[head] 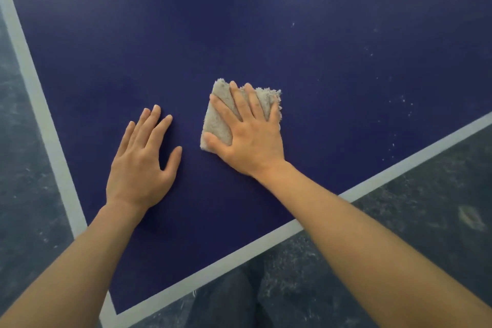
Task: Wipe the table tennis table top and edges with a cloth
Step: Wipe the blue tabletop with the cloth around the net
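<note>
**Right hand flat on cloth at counter corner**

Right hand (247, 130) lies spread, fingers straight, pressing a folded beige terry cloth (221, 117) onto the counter (266, 34). Left hand (143, 160) rests flat, released, just beside it. Counter: matte dark blue, pale border stripe (415, 160). White specks (399, 104) to the right, possibly dust. Mottled grey floor (426, 221) below.

Soft even light, wide-angle edge bending.

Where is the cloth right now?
In the head view, the folded cloth lies flat on the blue table top near its corner, pressed under the right hand, with the left hand resting beside it.
</note>
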